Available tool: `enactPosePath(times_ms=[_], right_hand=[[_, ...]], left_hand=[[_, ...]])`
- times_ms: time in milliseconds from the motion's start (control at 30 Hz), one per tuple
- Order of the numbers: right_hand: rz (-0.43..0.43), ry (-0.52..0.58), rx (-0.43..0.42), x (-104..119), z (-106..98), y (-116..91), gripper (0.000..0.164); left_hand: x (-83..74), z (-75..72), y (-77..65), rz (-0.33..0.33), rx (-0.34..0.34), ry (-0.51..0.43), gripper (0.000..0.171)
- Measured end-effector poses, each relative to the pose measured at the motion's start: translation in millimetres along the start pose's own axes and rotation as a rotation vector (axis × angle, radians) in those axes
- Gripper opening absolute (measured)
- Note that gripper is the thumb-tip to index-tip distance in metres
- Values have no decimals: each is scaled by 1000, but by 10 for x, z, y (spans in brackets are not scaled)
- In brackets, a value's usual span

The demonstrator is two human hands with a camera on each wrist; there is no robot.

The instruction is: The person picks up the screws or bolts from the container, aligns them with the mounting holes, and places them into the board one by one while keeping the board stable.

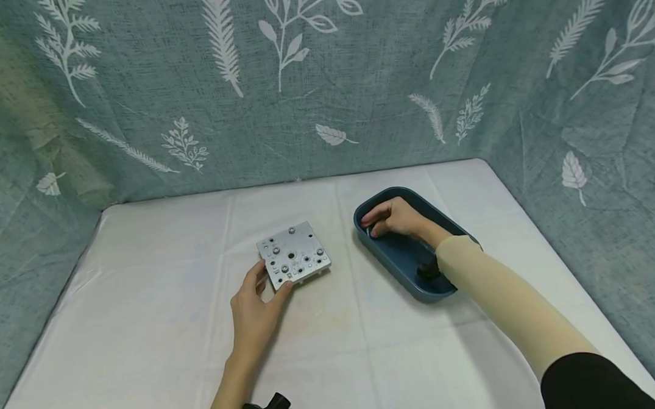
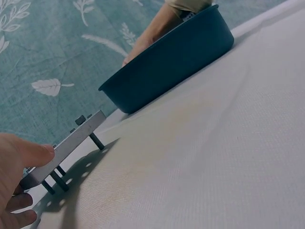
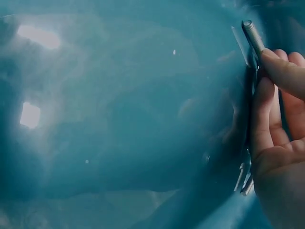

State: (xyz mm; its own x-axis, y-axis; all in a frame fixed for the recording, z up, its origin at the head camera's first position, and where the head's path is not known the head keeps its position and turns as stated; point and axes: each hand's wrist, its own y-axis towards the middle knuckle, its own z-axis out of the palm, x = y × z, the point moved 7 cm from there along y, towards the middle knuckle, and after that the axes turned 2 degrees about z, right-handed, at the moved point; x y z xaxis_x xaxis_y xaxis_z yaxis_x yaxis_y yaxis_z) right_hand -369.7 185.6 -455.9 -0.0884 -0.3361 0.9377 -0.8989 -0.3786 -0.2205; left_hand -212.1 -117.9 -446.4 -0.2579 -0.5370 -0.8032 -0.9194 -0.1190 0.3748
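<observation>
Cream right sleeve [image 1: 507, 300], black at its upper end, slants in from the lower right over a white-covered surface [image 1: 145, 310]. It leads to the right hand [image 1: 396, 217], which reaches inside a blue oblong tray [image 1: 385, 266] and pinches a threaded screw [image 3: 252, 36] between thumb and finger, near the tray's far left end. A second metal piece [image 3: 247, 186] shows below that hand in the right wrist view, perhaps another screw or a reflection. Well apart, left of the tray, the left hand [image 1: 252, 311] grips the near left corner of a silver plate [image 1: 298, 242]. Holes and bolt heads dot its top; dark legs [image 2: 96, 141] project beneath. Behind hangs a green curtain [image 1: 296, 108] with white leaves.
</observation>
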Motion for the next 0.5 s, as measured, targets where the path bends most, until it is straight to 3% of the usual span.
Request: enactPosePath(times_ms=[500], right_hand=[[-40,-5,-96,-32,-65,-4,31]], left_hand=[[-14,-2,-13,-20,5,-8,62]])
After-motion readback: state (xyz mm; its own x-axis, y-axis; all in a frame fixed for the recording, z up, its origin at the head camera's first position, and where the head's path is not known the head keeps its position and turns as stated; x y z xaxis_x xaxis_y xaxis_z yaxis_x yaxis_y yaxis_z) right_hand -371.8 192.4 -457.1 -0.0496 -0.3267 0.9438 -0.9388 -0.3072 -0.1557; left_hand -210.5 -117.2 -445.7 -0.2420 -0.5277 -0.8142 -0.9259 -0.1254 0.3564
